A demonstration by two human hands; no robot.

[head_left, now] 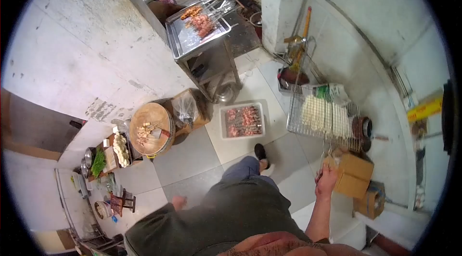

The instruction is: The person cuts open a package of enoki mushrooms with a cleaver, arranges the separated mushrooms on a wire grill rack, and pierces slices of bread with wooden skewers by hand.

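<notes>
My right hand (326, 179), at the right of the view, is closed on the handle of a wire grill basket (297, 123). Rows of long white food pieces (327, 117) lie inside the basket's mesh, which extends forward from the hand. My left hand (178, 202) hangs low beside my body, partly hidden by the dark sleeve; its fingers are too small and unclear to read. Ahead of my feet, a white tub (223, 123) of skewered meat (244, 121) sits on the tiled floor.
A metal stand with a tray (180, 46) of skewers is at the top centre. On the left, a round chopping block (151, 147) holds more skewers, near greens (98, 163). Cardboard boxes (353, 174) sit by my right hand. A wall (385, 63) rises at right.
</notes>
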